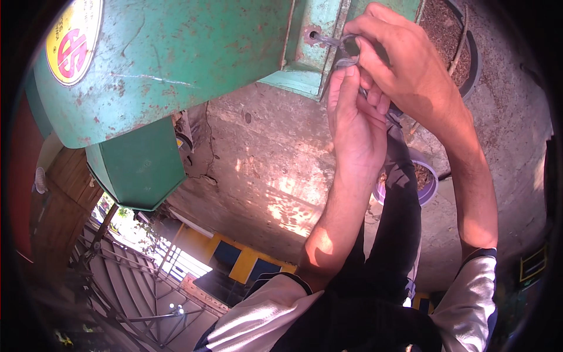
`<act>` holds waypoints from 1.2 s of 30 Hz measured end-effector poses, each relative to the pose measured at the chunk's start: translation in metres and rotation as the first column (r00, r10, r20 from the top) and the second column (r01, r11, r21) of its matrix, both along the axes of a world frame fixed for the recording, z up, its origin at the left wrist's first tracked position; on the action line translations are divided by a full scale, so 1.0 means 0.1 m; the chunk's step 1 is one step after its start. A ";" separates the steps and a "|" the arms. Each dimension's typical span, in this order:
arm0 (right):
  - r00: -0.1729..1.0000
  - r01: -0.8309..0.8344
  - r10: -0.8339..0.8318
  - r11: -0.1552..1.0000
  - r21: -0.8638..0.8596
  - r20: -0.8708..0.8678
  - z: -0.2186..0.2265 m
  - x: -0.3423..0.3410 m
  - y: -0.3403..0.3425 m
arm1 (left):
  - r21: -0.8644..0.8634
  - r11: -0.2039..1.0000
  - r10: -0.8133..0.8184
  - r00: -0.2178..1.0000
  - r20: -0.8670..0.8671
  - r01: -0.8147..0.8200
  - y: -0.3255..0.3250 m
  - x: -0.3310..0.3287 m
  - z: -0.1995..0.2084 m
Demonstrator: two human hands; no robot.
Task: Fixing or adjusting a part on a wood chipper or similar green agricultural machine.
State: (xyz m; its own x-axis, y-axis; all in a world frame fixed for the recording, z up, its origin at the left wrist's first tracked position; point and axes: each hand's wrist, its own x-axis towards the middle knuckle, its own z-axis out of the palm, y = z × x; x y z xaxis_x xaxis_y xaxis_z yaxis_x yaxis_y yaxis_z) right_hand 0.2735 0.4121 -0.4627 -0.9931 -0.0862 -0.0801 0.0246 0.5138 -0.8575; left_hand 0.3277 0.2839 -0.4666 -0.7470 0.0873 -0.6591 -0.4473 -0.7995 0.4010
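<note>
A grey cord [350,61], perhaps a strip of cloth, comes out of a round hole in a green metal bracket [308,56]. It loops between my two hands, close to the bracket's edge. My left hand [359,120], palm turned up, pinches the cord between thumb and fingers. From above, my right hand [404,64] curls over the cord, its thumb and forefinger pinching a loop. More of the cord runs down behind my fingers, where they hide part of it. The bracket joins a large worn green metal body [193,47] with rust spots.
A dark green metal chute [141,164] juts below the green body. At upper right stands a dark round container [476,64] of brown bits. A purple tub [433,190] sits beside my dark-trousered leg [396,211]. The concrete floor [258,135] is cracked.
</note>
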 end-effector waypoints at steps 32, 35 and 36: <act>0.922 0.310 -0.388 0.716 -0.625 0.012 -0.20 0.41 -0.36 | -0.830 -0.403 -0.840 0.515 0.169 -0.385 -0.33 -0.52 0.99; 0.687 0.451 -0.725 0.371 -0.812 0.051 -0.26 0.53 -0.73 | -0.569 -0.478 -0.865 0.247 0.436 -0.669 -0.39 -0.70 0.99; 0.684 0.506 -0.728 0.425 -0.751 0.049 -0.23 0.53 -0.79 | -0.558 -0.480 -0.861 0.242 0.447 -0.676 -0.36 -0.75 1.04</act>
